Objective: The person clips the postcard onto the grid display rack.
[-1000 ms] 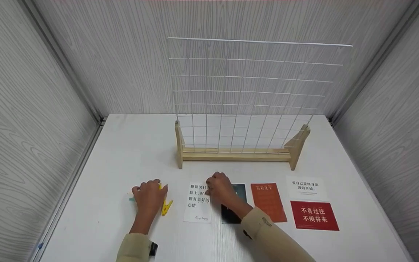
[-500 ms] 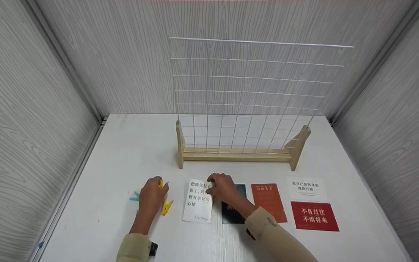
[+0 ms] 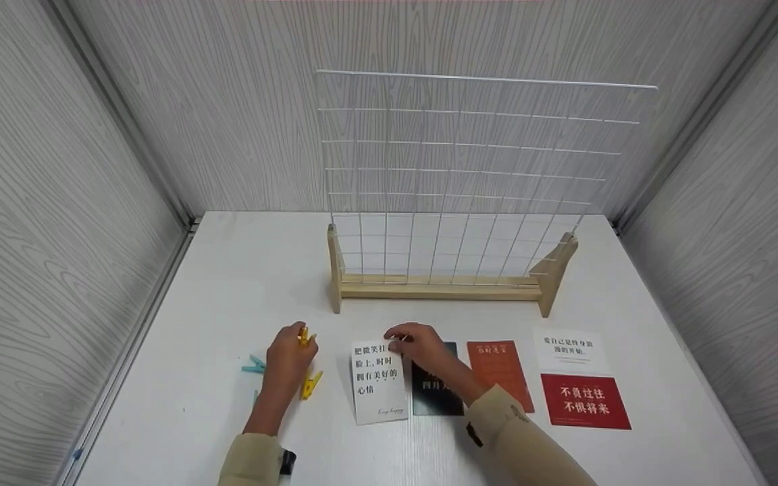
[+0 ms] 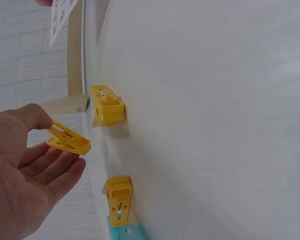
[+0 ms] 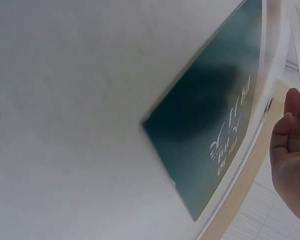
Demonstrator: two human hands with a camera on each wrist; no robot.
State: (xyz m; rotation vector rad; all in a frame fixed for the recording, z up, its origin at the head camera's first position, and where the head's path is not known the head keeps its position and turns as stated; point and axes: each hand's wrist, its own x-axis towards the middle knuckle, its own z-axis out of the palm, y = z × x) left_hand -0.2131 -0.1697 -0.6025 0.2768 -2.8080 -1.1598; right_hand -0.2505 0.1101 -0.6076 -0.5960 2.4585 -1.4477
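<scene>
My left hand [image 3: 286, 364] pinches a yellow clothespin [image 4: 69, 140] between thumb and fingers, raised above the table. Below it lie two more yellow clothespins, one [image 4: 109, 107] farther off and another [image 4: 120, 200] beside a teal clothespin [image 4: 130, 232]. My right hand [image 3: 424, 349] pinches a white card [image 3: 380, 391] with black lettering by its upper right edge. The card is lifted off the table. Under the right forearm a dark green card [image 5: 200, 110] lies flat, partly covered in the head view.
Behind the hands stands a white wire grid [image 3: 487, 79] on a wooden base [image 3: 439, 292]. To the right lie an orange card [image 3: 499, 378], a second white card [image 3: 568, 354] and a red card [image 3: 585, 412]. Grey panels enclose the table.
The right hand has lifted the white card off the table and shifted it slightly right. The left hand has risen with the yellow clothespin, uncovering more of the teal clothespins.
</scene>
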